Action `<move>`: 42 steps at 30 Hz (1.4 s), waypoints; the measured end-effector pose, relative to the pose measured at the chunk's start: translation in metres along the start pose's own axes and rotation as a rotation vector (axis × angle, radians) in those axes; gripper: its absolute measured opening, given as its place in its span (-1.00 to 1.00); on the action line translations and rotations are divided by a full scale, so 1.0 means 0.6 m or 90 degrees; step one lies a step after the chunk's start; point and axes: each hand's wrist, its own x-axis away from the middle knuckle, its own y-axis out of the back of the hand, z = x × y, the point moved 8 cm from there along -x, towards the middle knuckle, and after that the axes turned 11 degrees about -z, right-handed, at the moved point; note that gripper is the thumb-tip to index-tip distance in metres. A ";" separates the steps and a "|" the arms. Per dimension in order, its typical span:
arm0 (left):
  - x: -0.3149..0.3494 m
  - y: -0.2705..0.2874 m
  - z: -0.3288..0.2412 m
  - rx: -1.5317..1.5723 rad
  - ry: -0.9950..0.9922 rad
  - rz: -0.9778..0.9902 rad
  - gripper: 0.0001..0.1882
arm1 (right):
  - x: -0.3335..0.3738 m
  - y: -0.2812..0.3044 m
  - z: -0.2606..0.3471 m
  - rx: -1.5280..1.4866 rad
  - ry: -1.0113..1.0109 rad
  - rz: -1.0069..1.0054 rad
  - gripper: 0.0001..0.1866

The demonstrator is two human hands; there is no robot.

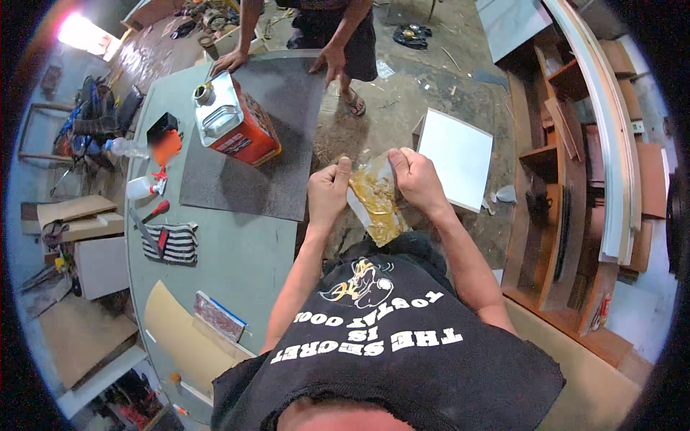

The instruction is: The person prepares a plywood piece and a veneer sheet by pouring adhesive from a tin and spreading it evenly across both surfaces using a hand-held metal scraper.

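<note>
In front of my body hangs a clear plastic bag (377,205) with a thick, amber-yellow substance smeared and pooled inside it. My left hand (328,190) pinches its upper left edge, thumb on top. The upper right corner is gripped by my right hand (419,179), fingers closed. To the left, a square metal can (244,126), orange-red with a silver top and an open spout, stands on a dark grey sheet (237,195). The sheet lies on a pale green table (237,251).
Across the table a person's hands (332,63) rest at the sheet's far edge. A spray bottle (142,187), a striped cloth (170,244) and a red-handled tool (156,210) lie on the left. A white-topped box (458,158) and wooden shelving (546,194) stand right.
</note>
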 end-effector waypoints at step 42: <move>0.082 -0.017 -0.146 -0.162 -0.254 0.289 -0.74 | -0.044 0.058 0.044 0.092 0.128 0.234 -0.54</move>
